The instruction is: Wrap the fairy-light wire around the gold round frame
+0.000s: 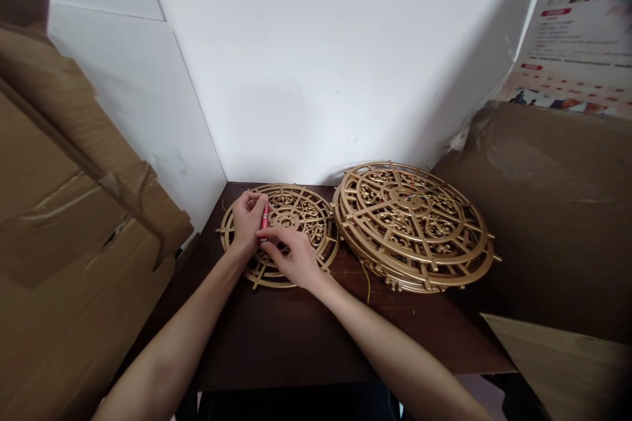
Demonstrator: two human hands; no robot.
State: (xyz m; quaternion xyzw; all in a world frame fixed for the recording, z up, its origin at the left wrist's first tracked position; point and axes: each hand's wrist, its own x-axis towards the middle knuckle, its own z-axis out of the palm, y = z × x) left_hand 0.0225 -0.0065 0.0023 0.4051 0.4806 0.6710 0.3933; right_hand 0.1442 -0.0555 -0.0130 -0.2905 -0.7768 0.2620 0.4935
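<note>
A gold openwork round frame [306, 220] lies flat on the dark brown table [296, 335], near the back wall. Both of my hands rest over its left half. My left hand [247, 220] is closed around a small red tool [265, 216] that stands against the frame. My right hand [291, 253] pinches at the lower end of that red tool, fingers pressed together. To the right, a stack of similar gold frames [412, 223] leans slightly, with thin red and green wires showing near its centre.
Flattened cardboard [64, 210] leans along the left side, and a large cardboard box [553, 210] stands at the right with a printed poster [577, 33] above it. A white wall closes the back. A thin yellow wire [368, 283] lies on the table between the frames.
</note>
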